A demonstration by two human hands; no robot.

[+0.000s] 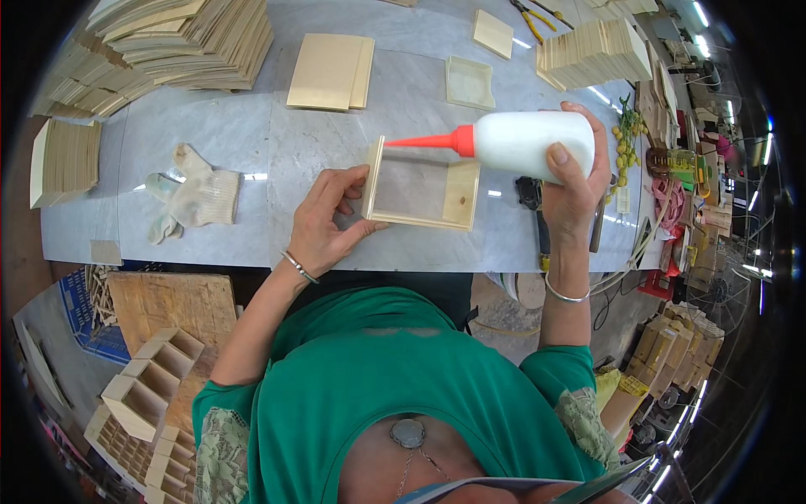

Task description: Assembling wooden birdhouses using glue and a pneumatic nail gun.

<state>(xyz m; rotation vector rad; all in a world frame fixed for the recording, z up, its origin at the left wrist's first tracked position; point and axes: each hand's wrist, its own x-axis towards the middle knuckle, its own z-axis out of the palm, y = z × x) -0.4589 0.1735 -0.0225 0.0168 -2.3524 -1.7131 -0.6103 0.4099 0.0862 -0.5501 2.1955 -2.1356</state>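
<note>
My left hand (327,217) grips the left side of a small wooden box frame (424,220), with its fingers behind and its thumb at the near corner. The frame has pale wooden walls, and the grey tabletop shows through its middle. My right hand (576,185) is wrapped round a white glue bottle (525,141) tipped on its side. Its long red nozzle (428,142) points left. The nozzle's tip meets the top edge of the frame's left wall, near the far corner; whether glue is coming out is too small to tell.
Stacks of thin wooden boards (189,42) stand at the far left, with more boards (596,52) at the far right. Ahead lie two loose panels (330,71) and a shallow clear tray (469,81). White work gloves (193,197) lie left; a black-handled tool (541,227) lies right. Finished-looking boxes (151,382) sit lower left.
</note>
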